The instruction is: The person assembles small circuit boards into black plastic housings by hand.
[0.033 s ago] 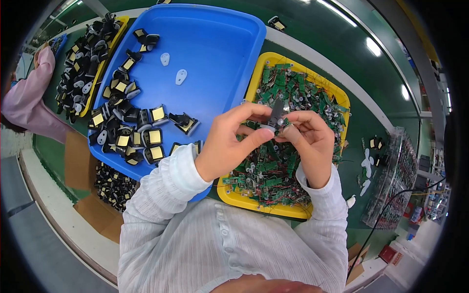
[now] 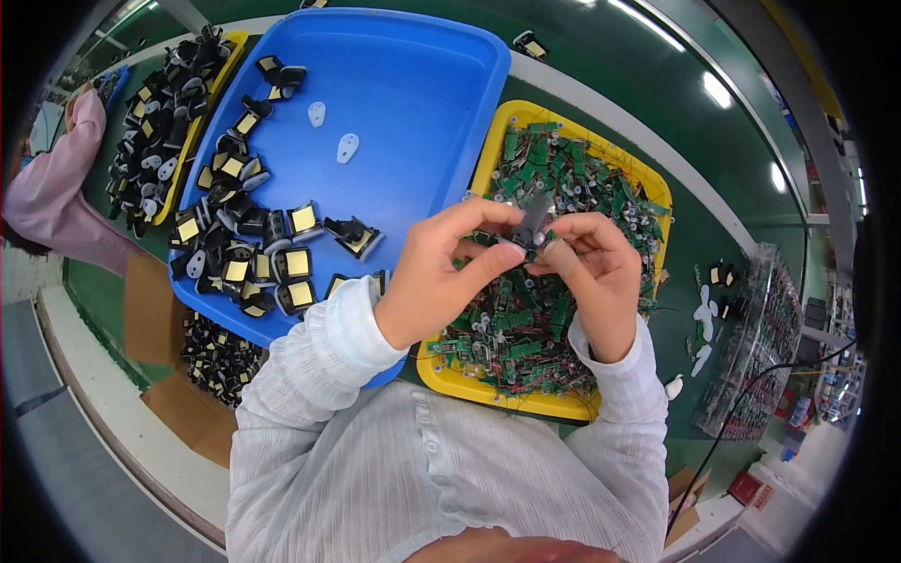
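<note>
Between my two hands is a small black plastic housing, held above a yellow tray heaped with green circuit boards and thin wires. My left hand is closed, pinching the housing between thumb and fingers. From the other side, my right hand brings thumb and fingertips together at the housing's lower end. What those right fingertips grip is mostly hidden. Left of my hands, a blue tray holds many black housings with pale yellow square pads, plus two loose grey teardrop-shaped pieces.
Another yellow tray full of black parts stands far left, near a person in a pink sleeve. An open cardboard box with more parts sits below. At right are white pieces and a clear tray stack.
The black housing has turned slightly in my fingers, showing more of its broad face. Both hands are in nearly the same place.
</note>
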`<state>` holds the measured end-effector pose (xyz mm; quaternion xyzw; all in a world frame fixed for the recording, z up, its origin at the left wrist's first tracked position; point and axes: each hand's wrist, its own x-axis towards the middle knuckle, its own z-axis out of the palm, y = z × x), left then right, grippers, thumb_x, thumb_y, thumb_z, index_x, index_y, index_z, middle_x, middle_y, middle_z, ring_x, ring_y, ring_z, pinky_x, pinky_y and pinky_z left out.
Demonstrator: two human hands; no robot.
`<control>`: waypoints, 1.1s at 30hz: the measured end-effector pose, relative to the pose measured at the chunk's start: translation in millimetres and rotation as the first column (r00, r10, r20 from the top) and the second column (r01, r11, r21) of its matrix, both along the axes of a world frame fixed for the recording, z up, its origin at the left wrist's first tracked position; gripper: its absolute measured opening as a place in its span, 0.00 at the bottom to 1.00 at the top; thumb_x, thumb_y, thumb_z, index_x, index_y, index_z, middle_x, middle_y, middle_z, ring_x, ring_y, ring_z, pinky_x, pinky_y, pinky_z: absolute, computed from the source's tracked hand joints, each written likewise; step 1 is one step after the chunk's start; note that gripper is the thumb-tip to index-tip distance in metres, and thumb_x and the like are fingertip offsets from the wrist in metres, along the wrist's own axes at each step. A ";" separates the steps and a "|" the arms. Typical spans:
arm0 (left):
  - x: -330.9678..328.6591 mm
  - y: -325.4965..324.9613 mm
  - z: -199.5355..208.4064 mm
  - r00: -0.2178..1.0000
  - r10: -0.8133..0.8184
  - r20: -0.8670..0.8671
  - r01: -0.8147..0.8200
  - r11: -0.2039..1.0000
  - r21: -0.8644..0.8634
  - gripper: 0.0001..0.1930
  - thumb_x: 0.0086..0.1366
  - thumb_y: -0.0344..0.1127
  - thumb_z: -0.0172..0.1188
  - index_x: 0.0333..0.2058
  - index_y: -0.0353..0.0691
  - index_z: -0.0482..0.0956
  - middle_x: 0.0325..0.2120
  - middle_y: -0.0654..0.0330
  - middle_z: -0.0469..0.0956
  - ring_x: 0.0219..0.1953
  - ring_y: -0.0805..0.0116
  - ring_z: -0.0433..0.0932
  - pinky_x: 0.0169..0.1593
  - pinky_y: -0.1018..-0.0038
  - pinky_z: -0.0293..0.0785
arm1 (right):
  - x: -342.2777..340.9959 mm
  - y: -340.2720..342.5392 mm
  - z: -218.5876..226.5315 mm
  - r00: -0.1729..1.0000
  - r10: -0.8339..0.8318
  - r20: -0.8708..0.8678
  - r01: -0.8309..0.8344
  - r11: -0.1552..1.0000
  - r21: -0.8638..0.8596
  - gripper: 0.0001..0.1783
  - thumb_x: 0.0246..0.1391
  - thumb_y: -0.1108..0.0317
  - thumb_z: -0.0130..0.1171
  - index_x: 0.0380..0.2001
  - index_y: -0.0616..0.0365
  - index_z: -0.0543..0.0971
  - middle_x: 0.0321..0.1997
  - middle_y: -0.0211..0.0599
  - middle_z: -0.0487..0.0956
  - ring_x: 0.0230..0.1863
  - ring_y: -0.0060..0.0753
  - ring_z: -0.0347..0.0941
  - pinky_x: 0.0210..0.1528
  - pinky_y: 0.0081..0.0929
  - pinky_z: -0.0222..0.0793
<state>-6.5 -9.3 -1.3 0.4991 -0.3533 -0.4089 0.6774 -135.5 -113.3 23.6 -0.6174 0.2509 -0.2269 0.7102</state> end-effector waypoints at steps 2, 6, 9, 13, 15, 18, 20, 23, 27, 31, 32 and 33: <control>0.2 -0.2 0.4 0.996 0.016 0.084 -0.015 1.000 -0.007 0.12 0.54 0.25 0.59 0.38 0.32 0.73 0.36 0.57 0.73 0.37 0.69 0.74 0.38 0.76 0.74 | -1.2 0.5 2.9 1.000 -0.024 0.009 0.024 0.999 0.022 0.08 0.52 0.76 0.51 0.37 0.64 0.69 0.31 0.33 0.73 0.29 0.19 0.69 0.30 0.17 0.69; -0.8 -1.4 -2.1 0.962 0.115 0.247 -0.092 0.990 -0.103 0.11 0.53 0.24 0.60 0.36 0.32 0.74 0.35 0.55 0.73 0.36 0.67 0.75 0.38 0.76 0.74 | -6.3 0.3 8.2 0.993 0.078 -0.086 -0.073 0.996 0.052 0.05 0.54 0.73 0.50 0.34 0.64 0.69 0.28 0.31 0.73 0.23 0.14 0.65 0.24 0.13 0.62; -1.5 -1.8 -1.7 0.921 0.171 0.351 -0.130 0.982 -0.137 0.11 0.51 0.24 0.61 0.35 0.33 0.74 0.35 0.55 0.74 0.35 0.65 0.75 0.37 0.76 0.74 | -7.3 0.0 5.7 0.988 0.059 -0.144 -0.073 0.992 -0.100 0.05 0.54 0.73 0.51 0.32 0.64 0.70 0.26 0.29 0.72 0.20 0.12 0.62 0.21 0.12 0.58; -2.1 -1.9 1.5 0.837 0.229 0.498 -0.163 0.971 -0.173 0.12 0.48 0.25 0.63 0.33 0.34 0.75 0.33 0.54 0.74 0.35 0.61 0.76 0.37 0.73 0.72 | -6.6 1.5 2.1 0.990 0.010 -0.141 -0.042 0.972 -0.230 0.03 0.50 0.74 0.54 0.28 0.63 0.73 0.25 0.26 0.72 0.18 0.11 0.59 0.18 0.12 0.53; -2.0 -1.7 2.7 0.800 0.245 0.547 -0.161 0.967 -0.198 0.12 0.47 0.25 0.64 0.32 0.34 0.75 0.33 0.54 0.75 0.35 0.60 0.76 0.37 0.73 0.72 | -6.5 0.1 -0.9 0.991 -0.003 -0.133 -0.041 0.942 -0.332 0.03 0.49 0.74 0.55 0.26 0.63 0.74 0.24 0.27 0.72 0.18 0.12 0.60 0.18 0.13 0.53; -1.5 -1.6 3.1 0.769 0.265 0.583 -0.173 0.962 -0.209 0.12 0.45 0.27 0.64 0.31 0.35 0.75 0.31 0.55 0.75 0.34 0.58 0.75 0.38 0.71 0.72 | -7.5 -0.1 1.8 0.987 -0.028 -0.161 -0.054 0.875 -0.481 0.02 0.46 0.75 0.57 0.25 0.62 0.75 0.22 0.29 0.71 0.17 0.14 0.60 0.17 0.14 0.53; -0.9 -1.6 2.2 0.734 0.278 0.620 -0.176 0.959 -0.222 0.13 0.44 0.28 0.65 0.31 0.36 0.76 0.31 0.56 0.75 0.34 0.59 0.75 0.37 0.71 0.71 | -7.3 0.8 6.8 0.980 -0.040 -0.196 -0.071 0.846 -0.529 0.02 0.44 0.75 0.58 0.24 0.62 0.75 0.22 0.30 0.71 0.16 0.16 0.61 0.17 0.15 0.53; 0.1 -0.8 3.2 0.703 0.285 0.651 -0.179 0.957 -0.227 0.13 0.43 0.29 0.66 0.30 0.37 0.77 0.31 0.58 0.75 0.34 0.60 0.75 0.37 0.71 0.71 | -6.1 1.4 12.0 0.971 -0.062 -0.229 -0.093 0.789 -0.607 0.02 0.43 0.76 0.58 0.24 0.62 0.75 0.20 0.32 0.71 0.15 0.19 0.61 0.17 0.17 0.53; 1.6 -1.4 2.3 0.676 0.309 0.669 -0.169 0.949 -0.267 0.12 0.42 0.29 0.66 0.29 0.38 0.77 0.31 0.60 0.76 0.34 0.60 0.74 0.37 0.71 0.71 | -6.7 -1.7 11.2 0.972 -0.040 -0.230 -0.126 0.740 -0.661 0.03 0.42 0.75 0.59 0.24 0.61 0.76 0.19 0.33 0.71 0.15 0.22 0.61 0.16 0.18 0.53; 2.2 -1.5 1.9 0.639 0.328 0.696 -0.150 0.940 -0.305 0.12 0.40 0.29 0.66 0.28 0.38 0.78 0.30 0.61 0.76 0.35 0.61 0.74 0.38 0.70 0.71 | -7.5 -2.8 12.0 0.967 -0.024 -0.254 -0.152 0.744 -0.650 0.03 0.42 0.75 0.59 0.23 0.61 0.76 0.19 0.33 0.71 0.15 0.23 0.62 0.16 0.19 0.54; 1.5 -1.4 2.0 0.622 0.329 0.710 -0.142 0.940 -0.311 0.13 0.40 0.28 0.67 0.28 0.38 0.78 0.30 0.61 0.76 0.35 0.61 0.74 0.38 0.70 0.71 | -7.6 -2.6 13.5 0.967 -0.027 -0.254 -0.150 0.746 -0.649 0.03 0.42 0.75 0.59 0.23 0.61 0.76 0.19 0.33 0.71 0.15 0.23 0.62 0.16 0.19 0.54; 0.1 -0.4 2.8 0.622 0.329 0.711 -0.142 0.940 -0.310 0.13 0.40 0.28 0.67 0.28 0.38 0.78 0.30 0.61 0.76 0.35 0.61 0.74 0.38 0.70 0.71 | -7.3 -1.6 15.5 0.966 -0.024 -0.257 -0.148 0.765 -0.627 0.03 0.42 0.74 0.59 0.23 0.61 0.76 0.18 0.33 0.71 0.15 0.23 0.62 0.16 0.19 0.54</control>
